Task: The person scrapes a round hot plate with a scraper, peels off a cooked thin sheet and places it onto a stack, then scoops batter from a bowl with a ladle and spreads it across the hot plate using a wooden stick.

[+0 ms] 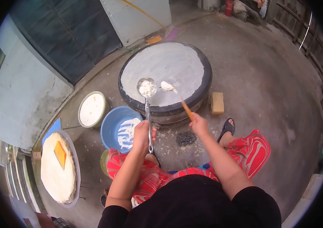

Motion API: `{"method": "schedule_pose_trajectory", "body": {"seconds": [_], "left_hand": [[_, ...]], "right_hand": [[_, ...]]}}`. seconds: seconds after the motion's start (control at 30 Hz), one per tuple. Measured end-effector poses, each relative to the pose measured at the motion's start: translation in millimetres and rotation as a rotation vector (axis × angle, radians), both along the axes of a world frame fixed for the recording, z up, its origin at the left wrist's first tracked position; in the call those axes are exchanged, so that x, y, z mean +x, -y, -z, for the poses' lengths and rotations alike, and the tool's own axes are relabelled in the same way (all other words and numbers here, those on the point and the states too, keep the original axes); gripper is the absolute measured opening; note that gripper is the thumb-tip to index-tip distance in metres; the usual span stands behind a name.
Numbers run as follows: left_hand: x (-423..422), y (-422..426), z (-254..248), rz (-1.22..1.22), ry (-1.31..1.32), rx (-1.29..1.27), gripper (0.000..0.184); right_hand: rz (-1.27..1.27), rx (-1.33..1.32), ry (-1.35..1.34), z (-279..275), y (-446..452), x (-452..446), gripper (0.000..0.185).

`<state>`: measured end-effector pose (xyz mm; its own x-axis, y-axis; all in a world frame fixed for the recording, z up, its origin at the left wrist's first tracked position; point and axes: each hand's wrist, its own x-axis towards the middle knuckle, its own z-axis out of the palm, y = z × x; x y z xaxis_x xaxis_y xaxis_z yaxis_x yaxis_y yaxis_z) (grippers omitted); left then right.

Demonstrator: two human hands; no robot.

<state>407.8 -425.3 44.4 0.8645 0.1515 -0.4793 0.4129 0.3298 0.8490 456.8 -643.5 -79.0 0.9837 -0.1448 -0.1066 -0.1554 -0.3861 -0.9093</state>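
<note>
My left hand (142, 135) is closed round the handle of a metal ladle (147, 110). White batter (147, 89) lies in the ladle's bowl, which is above the near part of a large round griddle (203, 81). A thin, pale sheet of batter (161, 60) covers most of the griddle's top. In my right hand (199, 124) is a wooden-handled spatula (187, 110); its head is blurred and carries a lump of white batter (166, 86), close to the ladle's right side over the griddle. Whether the lump touches the griddle I cannot tell.
Left of the griddle stand a blue basin (108, 127) smeared with batter and a pale tub (104, 99) of white batter. A stack of thin round pancakes (57, 178) with a yellow piece (60, 154) on top sits at far left. A brick (217, 103) stands right of the griddle.
</note>
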Motion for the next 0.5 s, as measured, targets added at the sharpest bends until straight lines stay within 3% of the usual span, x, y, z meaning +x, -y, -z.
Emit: {"method": "schedule_pose_trajectory", "body": {"seconds": [0.17,0.27,0.37,0.5], "left_hand": [[19.6,15.3,13.6,-0.024,-0.049,0.185,0.028],[28.2,19.4,21.1,-0.033,-0.022,0.222,0.027],[38.1,25.1,31.9,-0.049,-0.001,0.26,0.025],[39.7,30.6,29.7,-0.03,-0.052,0.313,0.021]], "right_hand": [[-0.123,0.06,0.047,-22.3,-21.6,-5.4,0.028],[-0.063,0.111,-0.018,-16.9,-19.2,-4.8,0.029],[0.023,-0.018,0.014,-3.9,-31.2,-7.1,0.031],[-0.1,0.208,-0.124,-21.4,-61.5,-13.9,0.031]]}}
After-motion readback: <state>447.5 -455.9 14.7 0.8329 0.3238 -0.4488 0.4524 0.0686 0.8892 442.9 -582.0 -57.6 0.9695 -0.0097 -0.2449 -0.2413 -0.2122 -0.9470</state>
